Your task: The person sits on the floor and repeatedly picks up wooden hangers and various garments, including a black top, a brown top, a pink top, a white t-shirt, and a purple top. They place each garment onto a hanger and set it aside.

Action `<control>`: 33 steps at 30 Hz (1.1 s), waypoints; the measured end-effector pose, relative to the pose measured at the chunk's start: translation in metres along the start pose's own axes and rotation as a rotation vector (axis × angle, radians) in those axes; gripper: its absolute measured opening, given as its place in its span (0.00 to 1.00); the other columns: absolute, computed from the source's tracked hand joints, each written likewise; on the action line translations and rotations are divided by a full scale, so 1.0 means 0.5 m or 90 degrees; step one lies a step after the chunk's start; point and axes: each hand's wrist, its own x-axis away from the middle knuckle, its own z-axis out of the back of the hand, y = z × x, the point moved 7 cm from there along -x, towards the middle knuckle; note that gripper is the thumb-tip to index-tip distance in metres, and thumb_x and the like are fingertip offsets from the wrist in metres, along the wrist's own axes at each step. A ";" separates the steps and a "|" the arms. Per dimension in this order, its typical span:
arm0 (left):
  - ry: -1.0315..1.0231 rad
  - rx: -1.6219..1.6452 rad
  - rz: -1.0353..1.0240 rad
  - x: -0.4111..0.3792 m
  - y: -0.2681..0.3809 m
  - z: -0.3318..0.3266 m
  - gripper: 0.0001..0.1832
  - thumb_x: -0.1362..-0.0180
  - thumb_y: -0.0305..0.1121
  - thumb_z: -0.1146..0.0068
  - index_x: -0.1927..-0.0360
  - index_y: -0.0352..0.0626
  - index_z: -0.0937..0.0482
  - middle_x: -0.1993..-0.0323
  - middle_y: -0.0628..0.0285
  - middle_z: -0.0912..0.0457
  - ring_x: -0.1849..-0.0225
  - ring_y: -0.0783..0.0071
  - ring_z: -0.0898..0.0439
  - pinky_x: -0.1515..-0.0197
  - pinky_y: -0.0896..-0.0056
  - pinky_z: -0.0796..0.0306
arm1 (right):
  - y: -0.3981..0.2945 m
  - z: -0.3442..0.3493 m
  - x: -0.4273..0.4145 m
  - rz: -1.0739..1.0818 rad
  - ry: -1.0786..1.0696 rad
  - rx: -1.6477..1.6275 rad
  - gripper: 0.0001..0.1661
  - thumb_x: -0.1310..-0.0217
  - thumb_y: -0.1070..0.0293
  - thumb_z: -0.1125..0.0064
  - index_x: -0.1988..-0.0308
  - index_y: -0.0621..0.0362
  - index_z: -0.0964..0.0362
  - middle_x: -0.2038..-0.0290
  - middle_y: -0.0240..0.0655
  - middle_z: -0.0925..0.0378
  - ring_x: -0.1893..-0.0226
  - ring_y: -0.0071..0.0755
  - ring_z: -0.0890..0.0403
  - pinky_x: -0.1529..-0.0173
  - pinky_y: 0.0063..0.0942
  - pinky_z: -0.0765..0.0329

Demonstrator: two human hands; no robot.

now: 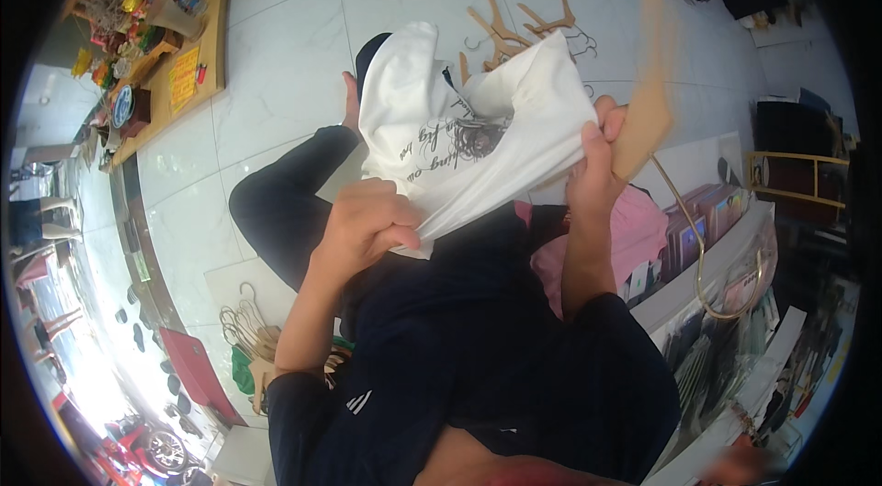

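A white garment with dark printed lettering and a picture hangs stretched between my hands, above my lap. My left hand grips its near edge in a fist. At its right side, my right hand pinches the fabric between thumb and fingers. A wooden clothes hanger with a metal hook lies against my right hand and looks held there; its upper arm is blurred. Whether the hanger touches the garment I cannot tell. Folds hide part of the print.
Several wooden hangers lie on the tiled floor beyond the garment. More hangers are piled at my left. Pink fabric and a white shelf with packaged goods stand at my right. A wooden table bears ornaments.
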 end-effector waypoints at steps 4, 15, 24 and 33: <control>-0.039 -0.099 -0.096 -0.021 0.042 0.033 0.21 0.43 0.55 0.41 0.73 0.46 0.22 0.76 0.69 0.23 0.76 0.68 0.27 0.72 0.65 0.36 | -0.031 0.019 0.011 -0.160 -0.110 -0.025 0.11 0.30 0.65 0.48 0.53 0.57 0.35 0.73 0.25 0.40 0.80 0.15 0.43 0.78 0.17 0.44; -0.155 -0.006 -0.128 -0.071 0.123 0.037 0.16 0.50 0.50 0.31 0.73 0.50 0.21 0.79 0.70 0.27 0.80 0.69 0.26 0.78 0.69 0.36 | -0.168 -0.170 -0.150 0.037 -0.342 -0.808 0.25 0.26 0.48 0.52 0.44 0.54 0.28 0.76 0.26 0.33 0.78 0.20 0.36 0.69 0.19 0.31; -0.134 -0.218 -0.138 -0.069 0.136 0.101 0.16 0.54 0.47 0.27 0.76 0.51 0.22 0.83 0.71 0.31 0.83 0.71 0.28 0.80 0.70 0.39 | 0.014 -0.269 -0.018 -0.268 -0.659 -0.456 0.34 0.28 0.41 0.52 0.44 0.64 0.28 0.83 0.26 0.34 0.85 0.16 0.41 0.77 0.20 0.39; -0.108 -0.261 -0.191 -0.043 0.143 0.101 0.19 0.50 0.51 0.31 0.78 0.51 0.25 0.84 0.73 0.33 0.85 0.75 0.31 0.82 0.72 0.42 | -0.041 -0.195 -0.050 -0.162 -0.637 -0.399 0.30 0.26 0.42 0.56 0.43 0.57 0.30 0.83 0.23 0.39 0.84 0.17 0.43 0.77 0.22 0.43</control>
